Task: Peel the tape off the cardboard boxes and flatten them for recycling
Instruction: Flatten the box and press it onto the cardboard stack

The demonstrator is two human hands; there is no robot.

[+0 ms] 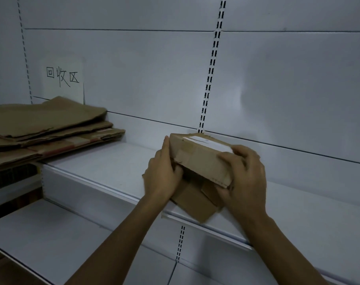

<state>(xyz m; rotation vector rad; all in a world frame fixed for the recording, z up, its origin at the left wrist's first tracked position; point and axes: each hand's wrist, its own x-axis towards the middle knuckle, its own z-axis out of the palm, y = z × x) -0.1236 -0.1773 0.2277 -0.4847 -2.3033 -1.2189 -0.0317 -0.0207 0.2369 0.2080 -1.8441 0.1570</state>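
A handwritten paper sign hangs on the grey back panel — above a white shelf.

Bare forearms, L hand, R hand.

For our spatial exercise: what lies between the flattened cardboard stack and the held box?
Only bare white shelf lies between the stack and the box, as the head view shows.

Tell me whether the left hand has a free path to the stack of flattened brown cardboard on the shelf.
Probably yes: only bare white shelf separates the left hand from the flattened brown cardboard stack, though it grips the small taped cardboard box.
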